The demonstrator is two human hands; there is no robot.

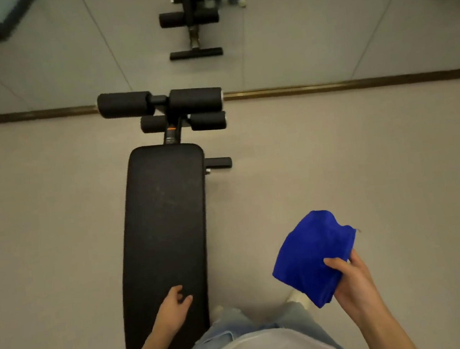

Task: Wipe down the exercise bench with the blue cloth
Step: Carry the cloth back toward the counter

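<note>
A long black padded exercise bench (164, 211) runs away from me across the floor, with black foam rollers (162, 104) at its far end. My left hand (174, 306) hovers over or rests on the near part of the pad, fingers loosely curled and holding nothing. To the right of the bench, my right hand (352, 281) grips a bunched blue cloth (311, 257) in the air above the floor, clear of the bench.
A wall mirror (321, 32) stands just beyond the rollers, behind a brown floor strip (356, 83), and reflects the bench and a person's legs. A side handle (220, 163) sticks out to the bench's right. Beige floor lies on both sides. My jeans and shoes show below.
</note>
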